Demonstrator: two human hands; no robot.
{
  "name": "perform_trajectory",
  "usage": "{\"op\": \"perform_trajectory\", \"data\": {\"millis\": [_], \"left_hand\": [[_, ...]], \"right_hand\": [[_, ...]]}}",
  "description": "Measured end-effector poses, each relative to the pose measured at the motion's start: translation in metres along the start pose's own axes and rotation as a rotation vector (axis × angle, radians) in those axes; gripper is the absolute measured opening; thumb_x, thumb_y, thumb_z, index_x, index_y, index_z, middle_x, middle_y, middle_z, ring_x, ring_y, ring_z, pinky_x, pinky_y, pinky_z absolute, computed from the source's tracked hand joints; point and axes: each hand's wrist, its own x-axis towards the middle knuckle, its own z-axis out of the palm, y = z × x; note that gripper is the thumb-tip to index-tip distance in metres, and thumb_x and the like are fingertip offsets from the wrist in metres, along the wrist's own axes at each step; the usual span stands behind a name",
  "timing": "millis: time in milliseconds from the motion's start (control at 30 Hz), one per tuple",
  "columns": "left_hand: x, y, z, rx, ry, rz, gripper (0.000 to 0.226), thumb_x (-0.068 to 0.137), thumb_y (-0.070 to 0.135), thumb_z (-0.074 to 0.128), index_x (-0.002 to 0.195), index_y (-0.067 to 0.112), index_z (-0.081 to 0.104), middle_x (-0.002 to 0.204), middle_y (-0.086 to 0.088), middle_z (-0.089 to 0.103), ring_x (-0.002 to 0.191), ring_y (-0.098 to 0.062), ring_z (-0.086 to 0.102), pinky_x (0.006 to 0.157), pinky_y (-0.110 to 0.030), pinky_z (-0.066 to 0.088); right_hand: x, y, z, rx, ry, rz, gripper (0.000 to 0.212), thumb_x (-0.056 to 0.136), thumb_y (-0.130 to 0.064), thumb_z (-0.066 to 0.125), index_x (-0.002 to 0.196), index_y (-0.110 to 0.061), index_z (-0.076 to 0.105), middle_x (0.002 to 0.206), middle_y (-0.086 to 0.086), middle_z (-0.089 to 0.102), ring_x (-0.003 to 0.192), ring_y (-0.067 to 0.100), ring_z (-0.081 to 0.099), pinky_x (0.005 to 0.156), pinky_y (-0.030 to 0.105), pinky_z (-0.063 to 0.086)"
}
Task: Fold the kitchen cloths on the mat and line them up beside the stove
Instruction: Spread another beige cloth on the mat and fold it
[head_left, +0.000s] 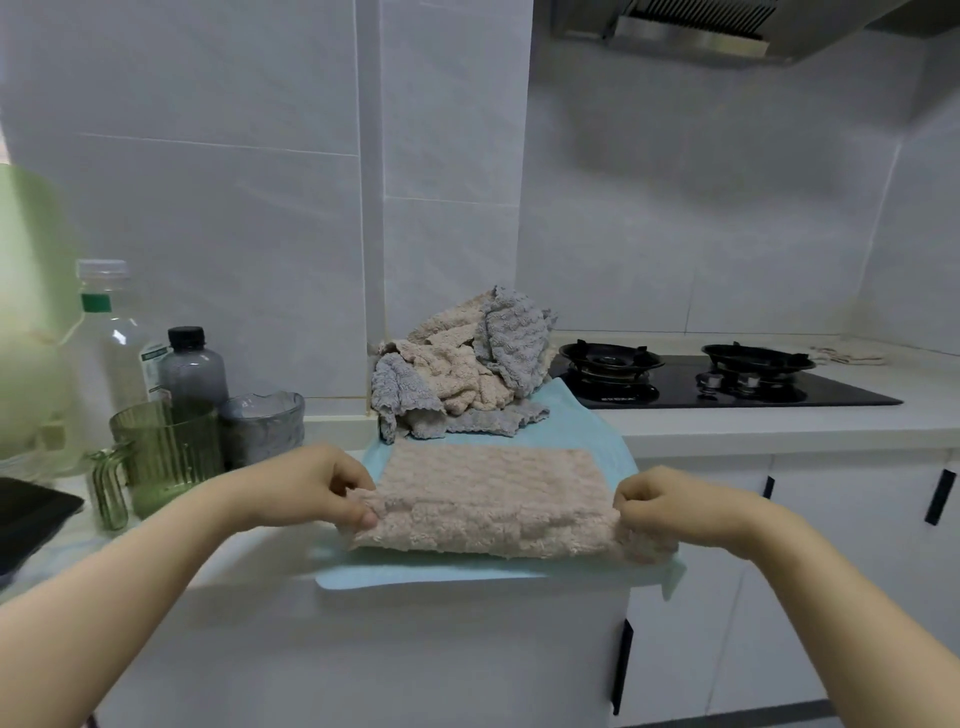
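Fingers (349, 472) of the left hand (311, 483) are curling around and pinching the left end of a beige cloth (488, 491). The right hand (672, 501) is doing the same at the right end, its fingers (632, 492) bunching the fluffy fabric. Between the two sets of fingers the beige cloth is stretching out as a wide band. Its near edge is lifting slightly and rolling over, while its far part is lying flat on a light blue mat (605, 434). Below the fingers, the mat's near edge is hanging over the front of the white counter (779, 428).

Just beyond the fingers, at the far end of the mat, a pile of cloths (457, 366) is sitting crumpled against the tiled wall, beige and grey pieces tangling together. Beyond and to the right of the right hand's fingers, a black two-burner stove (727, 387) is lying set into the counter, with the pile just beside its left edge.

To the left of the left hand's fingers, a ribbed green pitcher (166, 449) is standing near a glass bowl (262, 423). Behind them a dark bottle (193, 369) and a clear bottle (110, 338) are standing upright. Far above the fingers, a range hood (691, 34) is hanging over the stove.
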Motion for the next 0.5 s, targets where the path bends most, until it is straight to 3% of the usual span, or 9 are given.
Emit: {"op": "perform_trajectory", "data": {"millis": [100, 233, 333, 500], "left_hand": [[-0.002, 0.006, -0.007, -0.178, 0.023, -0.03, 0.005, 0.076, 0.014, 0.075, 0.076, 0.012, 0.07, 0.063, 0.003, 0.063, 0.055, -0.002, 0.054, 0.058, -0.011, 0.043], [0.01, 0.006, -0.007, -0.367, 0.147, -0.088, 0.012, 0.082, 0.014, 0.068, 0.087, 0.003, 0.067, 0.08, -0.008, 0.064, 0.074, -0.015, 0.059, 0.068, -0.024, 0.051], [0.031, 0.002, -0.001, -0.474, 0.273, -0.174, 0.019, 0.085, 0.021, 0.066, 0.091, 0.003, 0.065, 0.085, -0.01, 0.065, 0.079, -0.022, 0.059, 0.077, -0.033, 0.051], [0.074, -0.004, 0.011, -0.564, 0.473, -0.264, 0.017, 0.085, 0.018, 0.067, 0.073, 0.009, 0.058, 0.065, -0.008, 0.054, 0.059, -0.019, 0.045, 0.057, -0.024, 0.039]], "right_hand": [[-0.003, 0.0, -0.008, -0.018, 0.016, 0.003, 0.023, 0.09, -0.008, 0.045, 0.07, -0.015, 0.054, 0.067, -0.005, 0.052, 0.055, 0.007, 0.047, 0.049, 0.011, 0.037], [0.005, 0.006, -0.013, 0.121, 0.178, 0.01, 0.013, 0.092, -0.019, 0.055, 0.086, -0.014, 0.065, 0.08, 0.0, 0.06, 0.063, 0.011, 0.051, 0.053, 0.016, 0.042], [0.024, 0.012, -0.011, 0.276, 0.357, 0.01, 0.008, 0.089, -0.017, 0.061, 0.092, -0.012, 0.067, 0.088, 0.008, 0.064, 0.07, 0.018, 0.054, 0.059, 0.024, 0.044], [0.065, 0.019, -0.008, 0.385, 0.525, 0.064, 0.02, 0.088, -0.009, 0.062, 0.107, -0.007, 0.064, 0.082, 0.006, 0.06, 0.067, 0.015, 0.051, 0.057, 0.024, 0.04]]}}
